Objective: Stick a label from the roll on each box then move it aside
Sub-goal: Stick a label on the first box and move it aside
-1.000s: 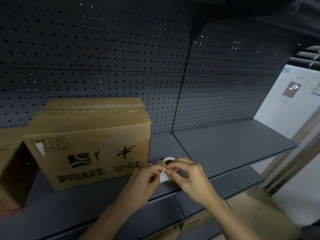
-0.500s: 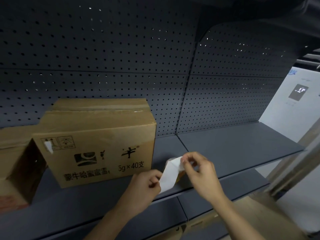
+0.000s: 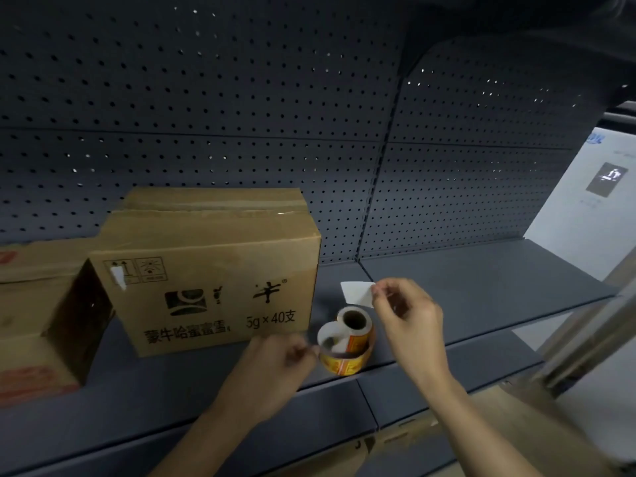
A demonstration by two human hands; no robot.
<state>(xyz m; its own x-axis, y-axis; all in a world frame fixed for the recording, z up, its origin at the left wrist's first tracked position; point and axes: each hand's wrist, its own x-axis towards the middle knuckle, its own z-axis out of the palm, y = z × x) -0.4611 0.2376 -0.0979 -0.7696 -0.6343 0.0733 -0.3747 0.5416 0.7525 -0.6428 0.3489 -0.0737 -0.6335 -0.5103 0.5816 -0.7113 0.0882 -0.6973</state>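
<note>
A brown cardboard box (image 3: 220, 270) with black print stands on the dark grey shelf (image 3: 464, 287). Just right of it, near the shelf's front edge, lies the label roll (image 3: 351, 335) with a loose loop of backing strip. My right hand (image 3: 409, 318) pinches a white label (image 3: 358, 292) by its right edge and holds it in the air above the roll. My left hand (image 3: 278, 366) is to the left of the roll, its fingertips pinched on the end of the backing strip. A small white scrap is stuck near the box's upper left corner.
A second cardboard box (image 3: 31, 315) sits at the far left, partly behind the first. Perforated back panels (image 3: 241, 115) rise behind the shelf. A white board (image 3: 585, 215) stands at the right end. More cardboard (image 3: 509, 438) shows below the shelf.
The label has come off the backing strip. My right hand has lifted it up and to the right, while my left hand stays low, holding the strip beside the roll.
</note>
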